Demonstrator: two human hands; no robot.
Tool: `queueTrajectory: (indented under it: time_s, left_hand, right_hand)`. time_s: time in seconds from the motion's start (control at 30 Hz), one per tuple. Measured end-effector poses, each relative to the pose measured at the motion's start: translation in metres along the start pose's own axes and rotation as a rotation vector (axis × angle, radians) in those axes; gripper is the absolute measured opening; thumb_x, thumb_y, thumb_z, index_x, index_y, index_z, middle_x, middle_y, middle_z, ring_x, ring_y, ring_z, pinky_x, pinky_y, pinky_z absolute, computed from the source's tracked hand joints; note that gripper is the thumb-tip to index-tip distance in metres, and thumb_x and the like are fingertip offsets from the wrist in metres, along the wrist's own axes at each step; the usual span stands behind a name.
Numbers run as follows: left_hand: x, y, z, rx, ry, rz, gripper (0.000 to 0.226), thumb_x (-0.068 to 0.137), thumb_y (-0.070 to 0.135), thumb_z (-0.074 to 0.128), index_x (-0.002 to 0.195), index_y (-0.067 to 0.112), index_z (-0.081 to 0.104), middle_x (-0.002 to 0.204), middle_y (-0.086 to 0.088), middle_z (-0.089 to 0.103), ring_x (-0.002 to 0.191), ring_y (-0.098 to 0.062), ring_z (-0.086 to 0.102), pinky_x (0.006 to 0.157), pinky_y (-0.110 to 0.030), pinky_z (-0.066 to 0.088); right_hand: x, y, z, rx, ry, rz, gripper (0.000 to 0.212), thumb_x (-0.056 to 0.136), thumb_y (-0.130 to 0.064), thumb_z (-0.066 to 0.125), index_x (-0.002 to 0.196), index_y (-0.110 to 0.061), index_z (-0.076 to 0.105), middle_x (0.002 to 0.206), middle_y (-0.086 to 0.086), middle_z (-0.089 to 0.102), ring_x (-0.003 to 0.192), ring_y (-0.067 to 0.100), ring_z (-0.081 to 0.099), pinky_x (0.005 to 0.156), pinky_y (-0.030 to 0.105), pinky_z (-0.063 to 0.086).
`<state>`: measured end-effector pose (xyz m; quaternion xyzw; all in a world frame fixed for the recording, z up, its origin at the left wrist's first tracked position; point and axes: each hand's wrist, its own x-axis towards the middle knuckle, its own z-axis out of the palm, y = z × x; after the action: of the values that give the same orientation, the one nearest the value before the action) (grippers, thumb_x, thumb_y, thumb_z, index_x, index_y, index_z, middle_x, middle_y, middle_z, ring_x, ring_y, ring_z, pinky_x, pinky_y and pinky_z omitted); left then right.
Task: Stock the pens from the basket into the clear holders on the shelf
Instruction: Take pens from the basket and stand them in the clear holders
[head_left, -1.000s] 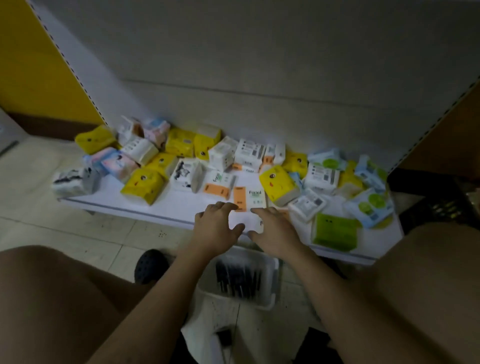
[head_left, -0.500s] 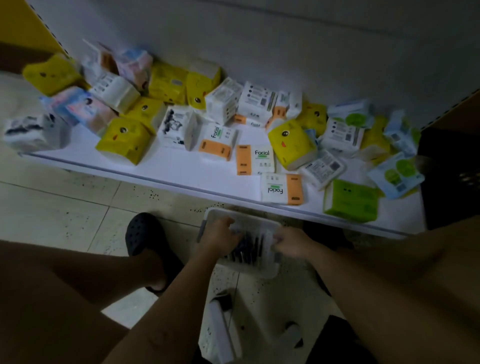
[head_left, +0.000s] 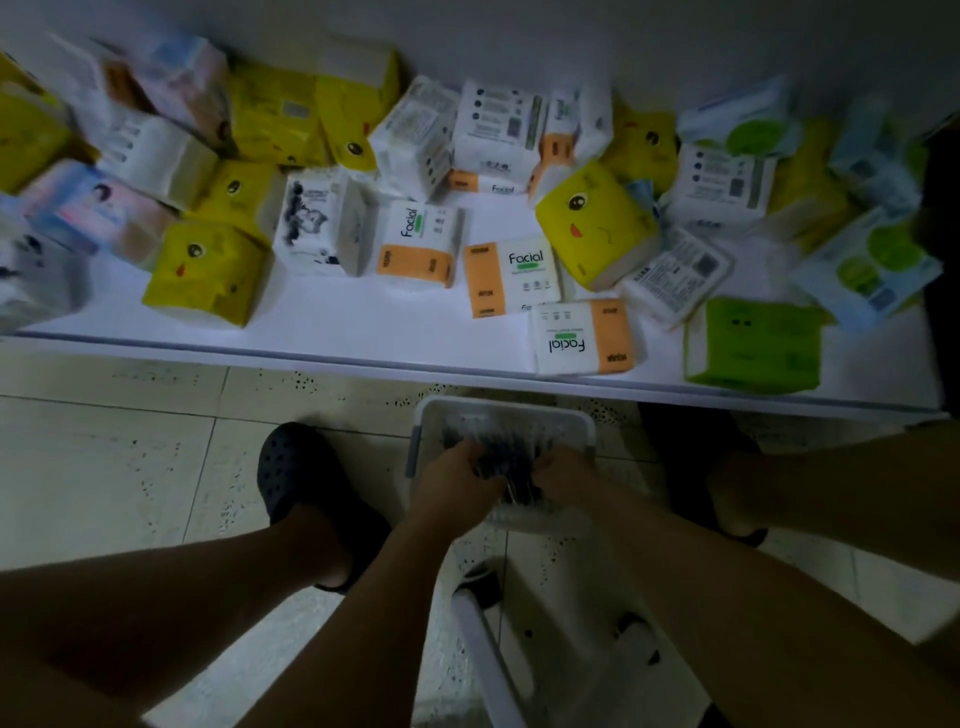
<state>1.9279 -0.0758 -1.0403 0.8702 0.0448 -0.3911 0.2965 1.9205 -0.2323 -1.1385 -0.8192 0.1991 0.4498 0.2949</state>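
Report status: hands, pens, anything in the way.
Left hand and right hand both down in basket, gripping pens. Pens not yet lifted out. Tissue packs crowd shelf; no clear holders in view.

The basket (head_left: 504, 404) is white plastic with a gray strip on its 9 o'clock side. It sits on the floor at about 6 o'clock from the middle of the view, just in front of the shelf's front edge. A heap of dark pens (head_left: 519, 447) lies in it, too blurry to count. The left hand (head_left: 457, 478) grips the bunch from 9 o'clock. The right hand (head_left: 563, 475) grips it from 3 o'clock. The shelf (head_left: 363, 322) is white, flat and low. It runs from 9 o'clock to 3 o'clock.
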Motion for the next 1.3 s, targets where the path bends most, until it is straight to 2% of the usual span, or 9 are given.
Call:
queueTrajectory:
  time_s: [0.1, 0.23, 0.47, 0.7, 0.77, 0.87, 0.97, 1.17, 1.3]
  left_hand:
    - [-0.001, 0.007, 0.001, 0.01, -0.021, 0.003, 0.035, 0.089, 0.028, 0.064, 0.123, 0.021, 0.059, 0.119, 0.0, 0.065, 0.104, -0.017, 0.061, 0.09, -0.036, 0.052]
    - [-0.007, 0.013, -0.001, -0.003, -0.015, 0.001, 0.043, 0.089, 0.028, 0.066, 0.13, 0.02, 0.056, 0.127, -0.001, 0.061, 0.112, -0.019, 0.058, 0.093, -0.033, 0.049]
    - [-0.025, 0.011, -0.003, -0.015, -0.021, -0.056, 0.046, 0.091, 0.027, 0.064, 0.133, 0.014, 0.051, 0.133, -0.007, 0.056, 0.117, -0.021, 0.054, 0.091, -0.028, 0.044]
    - [-0.033, 0.002, -0.004, -0.099, -0.029, -0.085, 0.041, 0.091, 0.018, 0.064, 0.131, 0.014, 0.054, 0.135, -0.005, 0.054, 0.115, -0.014, 0.05, 0.089, -0.022, 0.039]
    - [-0.031, 0.002, -0.004, -0.093, -0.031, -0.089, 0.043, 0.091, 0.02, 0.064, 0.131, 0.013, 0.053, 0.133, -0.005, 0.055, 0.113, -0.015, 0.052, 0.09, -0.023, 0.041]
    - [-0.032, 0.003, 0.001, -0.1, -0.051, -0.095, 0.045, 0.09, 0.025, 0.065, 0.132, 0.015, 0.053, 0.132, -0.004, 0.055, 0.115, -0.018, 0.054, 0.098, -0.032, 0.047]
    - [-0.036, 0.001, 0.0, -0.125, -0.056, -0.115, 0.045, 0.091, 0.025, 0.063, 0.133, 0.014, 0.05, 0.135, -0.005, 0.053, 0.12, -0.019, 0.052, 0.098, -0.028, 0.043]
    - [-0.039, -0.01, -0.01, -0.155, -0.02, -0.082, 0.041, 0.094, 0.021, 0.059, 0.133, 0.016, 0.05, 0.138, -0.003, 0.051, 0.1, -0.005, 0.049, 0.069, -0.007, 0.035]
    - [-0.042, -0.018, -0.013, -0.161, -0.008, -0.097, 0.047, 0.093, 0.028, 0.06, 0.137, 0.018, 0.047, 0.14, -0.003, 0.05, 0.112, -0.012, 0.053, 0.085, -0.017, 0.043]
  right_hand:
    - [-0.002, -0.001, 0.005, -0.036, -0.07, 0.005, 0.024, 0.096, -0.012, 0.044, 0.072, -0.012, 0.044, 0.073, 0.003, 0.044, 0.075, 0.022, 0.045, 0.069, 0.031, 0.039]
    - [0.001, 0.001, 0.007, -0.069, -0.11, -0.021, 0.033, 0.1, -0.018, 0.039, 0.067, -0.014, 0.037, 0.067, 0.006, 0.04, 0.059, 0.018, 0.035, 0.059, 0.027, 0.032]
    - [0.017, 0.006, 0.015, -0.066, -0.172, 0.003, 0.024, 0.092, -0.015, 0.048, 0.07, -0.018, 0.038, 0.066, 0.002, 0.031, 0.058, 0.015, 0.029, 0.073, 0.031, 0.032]
    - [0.022, 0.001, 0.014, 0.022, -0.236, 0.078, 0.033, 0.097, -0.022, 0.047, 0.065, -0.014, 0.045, 0.066, 0.006, 0.042, 0.059, 0.017, 0.043, 0.071, 0.033, 0.04]
    - [0.019, -0.001, 0.014, 0.012, -0.253, 0.072, 0.025, 0.096, -0.024, 0.049, 0.083, -0.007, 0.06, 0.089, 0.015, 0.057, 0.086, 0.026, 0.058, 0.089, 0.035, 0.046]
    - [0.013, -0.002, 0.015, -0.078, -0.26, 0.032, 0.04, 0.098, -0.023, 0.046, 0.132, -0.005, 0.053, 0.138, 0.016, 0.05, 0.131, 0.031, 0.044, 0.108, 0.036, 0.033]
    - [0.01, -0.003, 0.019, -0.132, -0.29, -0.016, 0.037, 0.101, -0.021, 0.041, 0.134, -0.007, 0.052, 0.138, 0.016, 0.05, 0.128, 0.031, 0.046, 0.102, 0.034, 0.037]
    - [0.01, 0.006, 0.024, -0.153, -0.347, -0.05, 0.042, 0.098, -0.038, 0.048, 0.13, -0.012, 0.058, 0.135, 0.009, 0.054, 0.121, 0.026, 0.052, 0.103, 0.032, 0.042]
    - [0.011, 0.006, 0.025, -0.177, -0.35, -0.06, 0.049, 0.1, -0.048, 0.038, 0.13, -0.014, 0.056, 0.135, 0.009, 0.055, 0.117, 0.024, 0.054, 0.095, 0.029, 0.043]
